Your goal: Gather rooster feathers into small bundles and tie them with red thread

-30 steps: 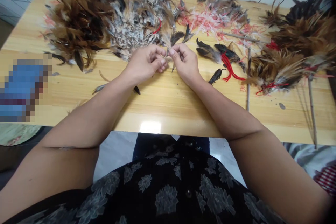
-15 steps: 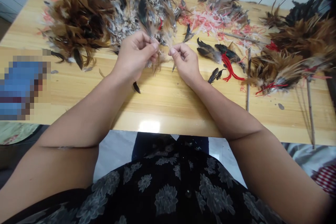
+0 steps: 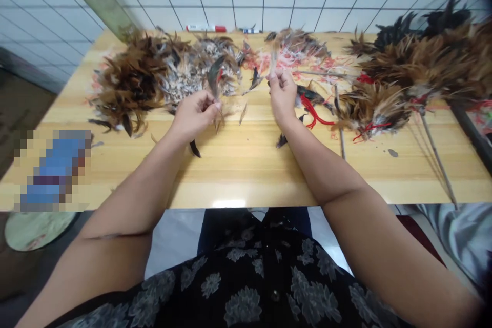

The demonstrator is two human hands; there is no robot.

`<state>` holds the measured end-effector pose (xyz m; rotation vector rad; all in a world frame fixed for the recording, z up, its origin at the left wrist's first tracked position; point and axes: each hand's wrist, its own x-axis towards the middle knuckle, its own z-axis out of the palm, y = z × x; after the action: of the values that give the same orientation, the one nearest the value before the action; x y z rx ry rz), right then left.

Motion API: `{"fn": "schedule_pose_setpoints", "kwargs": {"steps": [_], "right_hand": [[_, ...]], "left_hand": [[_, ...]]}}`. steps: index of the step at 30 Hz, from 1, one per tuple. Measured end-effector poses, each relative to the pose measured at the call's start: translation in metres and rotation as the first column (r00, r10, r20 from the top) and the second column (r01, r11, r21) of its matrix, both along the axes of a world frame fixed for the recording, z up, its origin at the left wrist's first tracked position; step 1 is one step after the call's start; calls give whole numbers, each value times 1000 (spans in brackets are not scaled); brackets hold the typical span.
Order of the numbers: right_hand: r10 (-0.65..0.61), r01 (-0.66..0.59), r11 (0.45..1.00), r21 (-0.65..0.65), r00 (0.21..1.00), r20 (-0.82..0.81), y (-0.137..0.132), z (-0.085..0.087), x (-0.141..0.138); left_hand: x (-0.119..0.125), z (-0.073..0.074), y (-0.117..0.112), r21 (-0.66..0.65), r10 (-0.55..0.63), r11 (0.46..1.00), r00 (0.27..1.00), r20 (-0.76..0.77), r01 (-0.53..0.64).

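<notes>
Apart now, the two hands have drawn away from each other since the earlier frame, and the right one has lifted. The left hand point(image 3: 195, 115) is almost closed, its thumb and fingers pinching a dark hackle feather point(image 3: 214, 77) that stands up past the fingertips. The right hand point(image 3: 282, 93) is also closed to a pinch, on a slim pale feather point(image 3: 273, 60) held upright.

Beyond and left of the left hand lie two loose heaps on the pine counter point(image 3: 238, 179): brown feathers point(image 3: 130, 82) and speckled feathers point(image 3: 180, 82). Past the right hand is a scatter of pink-white fluff point(image 3: 295, 56). To the right of that hand, the feather bundles point(image 3: 372, 110) are tied with red cord; at least two show, though the exact count is hard to tell. So some feathers are bound, while the two heaps remain unbound. Two bare sticks point(image 3: 341, 125) lie right of the right hand. Three stray feathers sit near the hands, including a black feather point(image 3: 195, 148) below the left hand. Far beyond both hands lie one red-capped marker point(image 3: 203, 28) and one smaller pen point(image 3: 246, 31).
</notes>
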<state>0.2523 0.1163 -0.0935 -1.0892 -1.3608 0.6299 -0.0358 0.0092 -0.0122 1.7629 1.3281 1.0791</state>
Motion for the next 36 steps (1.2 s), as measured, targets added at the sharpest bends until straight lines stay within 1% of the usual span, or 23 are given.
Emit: {"fn": "schedule_pose_setpoints", "kwargs": {"steps": [2,3,6,8,9,10,12,14,15,17,19,20,21,23,24,26,29,32,34,36], "right_hand": [[-124,122,992,-30,989,-78,8,0,3],[-152,149,988,-37,983,-103,12,0,4],[-159,161,987,4,979,-131,21,0,5],[-138,145,988,50,984,-116,26,-1,4],[-132,140,988,64,985,-113,28,-2,4],[-128,136,988,67,985,-119,29,-3,3],[-123,132,990,46,981,-151,32,-6,2],[-117,123,992,24,978,-174,36,-11,1],[-114,120,992,24,977,-179,38,-13,0],[-116,125,991,36,974,-193,43,-17,-4],[-107,119,992,46,972,-210,44,-18,-10],[-96,108,993,47,973,-209,42,-17,-14],[-79,90,995,46,977,-196,39,-15,-18],[-35,40,998,39,991,-130,28,-8,-25],[-11,14,999,34,996,-84,21,-3,-28],[31,-31,999,23,999,9,6,6,-32],[66,-68,998,9,987,146,-13,17,-34],[62,-56,998,-31,967,247,-23,24,-34],[65,-52,997,-52,957,281,-26,25,-34],[75,-63,997,-52,954,292,-28,27,-35]], "left_hand": [[3,7,5,-32,11,999,999,-40,-13],[6,13,8,-37,13,999,997,-76,-16],[21,32,23,-42,-16,999,989,-150,10],[38,42,40,-68,-25,998,991,-134,16],[48,45,50,-86,-12,996,994,-110,3],[58,48,60,-107,7,994,996,-94,-17],[76,53,77,-142,68,986,991,-119,-85],[85,59,87,-154,142,973,970,-199,-174],[85,62,89,-139,172,967,952,-255,-212],[78,69,85,-56,227,962,898,-377,-267],[64,74,74,41,251,964,840,-480,-264],[57,75,67,61,237,969,822,-518,-241],[50,74,59,54,200,977,813,-548,-204],[43,70,43,-6,89,993,804,-587,-114],[43,67,35,-41,37,996,796,-604,-77],[47,62,19,-91,-23,995,756,-654,-48],[62,58,-2,-153,-81,986,634,-769,-60],[74,59,-15,-178,-130,983,514,-848,-46],[76,58,-18,-163,-127,986,476,-870,-35],[73,54,-18,-144,-114,989,481,-869,-26]]}}
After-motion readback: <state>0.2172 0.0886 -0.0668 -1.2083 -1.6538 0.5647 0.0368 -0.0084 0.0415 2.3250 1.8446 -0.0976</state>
